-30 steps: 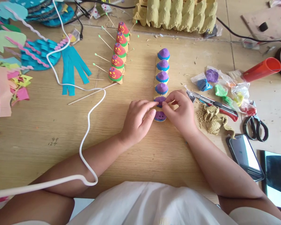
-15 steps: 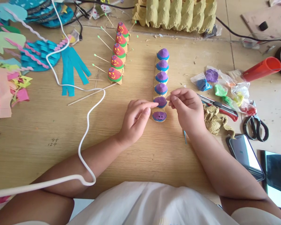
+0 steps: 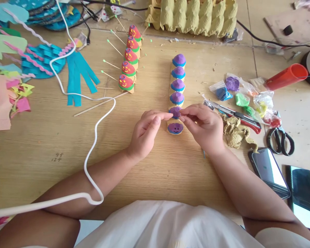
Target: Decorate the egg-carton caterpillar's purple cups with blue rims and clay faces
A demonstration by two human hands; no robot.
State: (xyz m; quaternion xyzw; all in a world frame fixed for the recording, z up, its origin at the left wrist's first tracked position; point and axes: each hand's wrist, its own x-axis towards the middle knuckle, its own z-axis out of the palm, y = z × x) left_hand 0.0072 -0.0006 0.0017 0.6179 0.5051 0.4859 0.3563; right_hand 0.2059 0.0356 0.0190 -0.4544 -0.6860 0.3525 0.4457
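On a wooden table [image 3: 157, 175], a purple-and-blue carton strip [image 3: 177, 97] lies between two hands. At the strip's left, the left hand [image 3: 144, 136] extends its forefinger to the second bump from the near end, thumb apart, grip loose. At the strip's right, the right hand [image 3: 206, 127] brings thumb and forefinger close together; whether they pinch anything cannot be told.

Anything in the right hand [image 3: 206, 128] too small to tell, egg carton [image 3: 196, 17] cropped above.
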